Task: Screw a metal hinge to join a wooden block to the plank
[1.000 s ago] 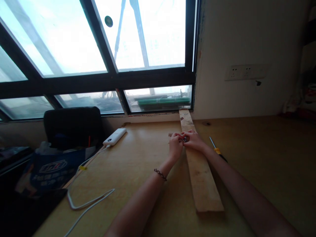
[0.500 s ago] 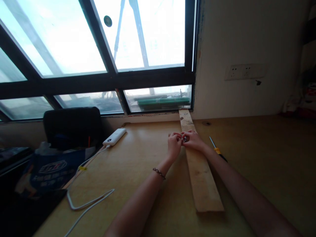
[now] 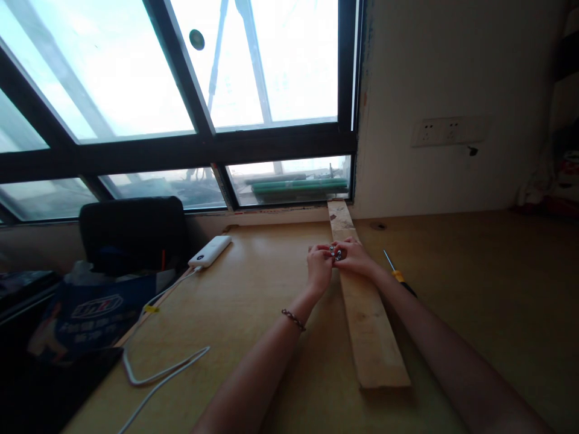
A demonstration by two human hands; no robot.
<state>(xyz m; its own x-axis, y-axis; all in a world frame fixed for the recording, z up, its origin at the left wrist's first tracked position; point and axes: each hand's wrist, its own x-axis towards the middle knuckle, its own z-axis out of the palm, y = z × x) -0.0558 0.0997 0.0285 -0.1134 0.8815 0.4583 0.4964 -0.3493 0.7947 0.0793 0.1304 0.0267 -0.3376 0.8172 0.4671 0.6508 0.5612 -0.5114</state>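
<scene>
While both hands meet over the wooden board (image 3: 373,337), their fingers are curled and drawn close together, with only a narrow gap between the two sets of tips. The left hand (image 3: 319,268) has its thumb and fingers closed in a pinch at some small shiny metal parts (image 3: 339,255), and the right hand (image 3: 356,257) curls its fingers around them from the other side; which piece each fingertip grips, how many pieces there are and which way they point are too small to tell. One board lies beneath the fingers, its long axis running from the near side, below and right of them, to the window (image 3: 289,181) beyond them, leaning slightly left at its far end. Right of the right fingers and apart from them lies one screwdriver (image 3: 398,276), its shaft aimed away and to the left, its yellow and black handle toward the right forearm. Well left of the fingers on the table (image 3: 253,283) rests one white power bank (image 3: 211,251), slanted, with one white cable (image 3: 168,369) trailing from its near end.
</scene>
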